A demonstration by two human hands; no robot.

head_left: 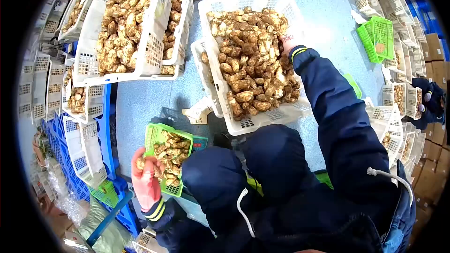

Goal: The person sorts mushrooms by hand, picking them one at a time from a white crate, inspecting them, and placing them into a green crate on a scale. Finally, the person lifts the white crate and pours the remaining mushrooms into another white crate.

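Through the head camera, I see the left hand [147,180] at the outer edge of a small green basket [150,137], its grip curled in around a pale piece [140,163]. Knobbly brown produce [174,152] lies inside that basket. The right hand [288,43] reaches into the right side of a large white crate [269,122], touching the heaped produce [255,61]; its fingertips are hidden from me, so I cannot tell how far that grip is spread or whether it has anything. A paper card [198,111] lies on the blue floor [147,96], between basket and crate.
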